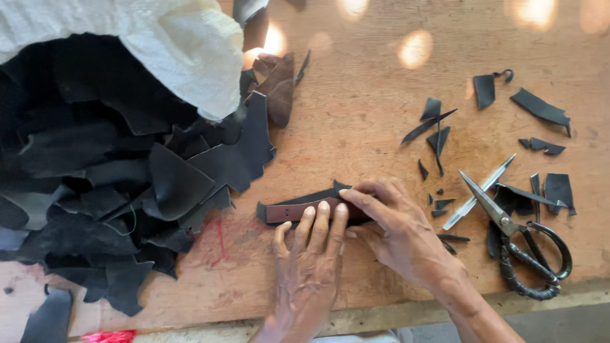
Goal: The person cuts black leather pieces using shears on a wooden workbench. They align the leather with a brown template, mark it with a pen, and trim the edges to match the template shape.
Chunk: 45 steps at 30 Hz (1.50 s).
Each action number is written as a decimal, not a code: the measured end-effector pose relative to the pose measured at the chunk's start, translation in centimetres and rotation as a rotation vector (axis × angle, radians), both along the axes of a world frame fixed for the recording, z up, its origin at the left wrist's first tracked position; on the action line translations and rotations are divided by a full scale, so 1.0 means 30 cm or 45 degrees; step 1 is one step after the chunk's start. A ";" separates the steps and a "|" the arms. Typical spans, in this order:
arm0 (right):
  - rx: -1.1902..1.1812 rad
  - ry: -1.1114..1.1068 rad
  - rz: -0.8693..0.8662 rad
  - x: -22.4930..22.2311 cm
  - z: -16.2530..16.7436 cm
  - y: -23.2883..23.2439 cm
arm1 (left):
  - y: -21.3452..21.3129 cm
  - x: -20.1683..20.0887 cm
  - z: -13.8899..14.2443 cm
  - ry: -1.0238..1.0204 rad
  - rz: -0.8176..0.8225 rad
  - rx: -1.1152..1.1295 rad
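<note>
A narrow brown template strip (pixel 287 211) lies on a piece of black leather (pixel 305 197) on the wooden table (pixel 356 114). My left hand (pixel 309 267) presses flat on the strip, fingertips holding it down. My right hand (pixel 399 225) rests just to the right, its fingers bent over the strip's right end and the leather beneath. Neither hand lifts anything; both press the strip and leather against the table.
A big heap of black leather scraps (pixel 108 178) fills the left, with a white cloth (pixel 165 38) on top. Black scissors (pixel 518 244) and a silver pen (pixel 480 190) lie to the right among small black offcuts (pixel 540 108). The table's front edge (pixel 381 314) runs below my hands.
</note>
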State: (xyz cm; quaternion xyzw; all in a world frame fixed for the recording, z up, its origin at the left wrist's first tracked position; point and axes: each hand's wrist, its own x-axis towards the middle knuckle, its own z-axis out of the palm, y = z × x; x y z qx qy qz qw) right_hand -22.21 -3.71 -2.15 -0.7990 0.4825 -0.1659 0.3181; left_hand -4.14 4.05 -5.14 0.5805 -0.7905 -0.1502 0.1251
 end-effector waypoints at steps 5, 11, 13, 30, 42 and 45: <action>0.082 0.060 -0.061 0.048 0.019 -0.003 | -0.004 0.078 0.012 0.241 -0.018 0.047; 0.082 0.121 -0.073 0.074 0.028 0.009 | 0.005 0.082 0.008 0.209 -0.048 0.023; 0.054 0.122 -0.060 0.076 0.029 0.014 | 0.011 0.062 0.002 0.119 -0.075 0.005; -0.205 0.115 -0.128 0.072 0.051 0.112 | 0.072 0.010 -0.025 -0.232 -0.034 -0.123; -0.242 0.066 -0.180 0.059 0.009 0.053 | 0.063 0.035 -0.070 -0.001 0.031 -0.095; -0.197 0.037 -0.199 0.064 -0.015 0.033 | 0.056 0.043 -0.090 -0.015 0.021 -0.095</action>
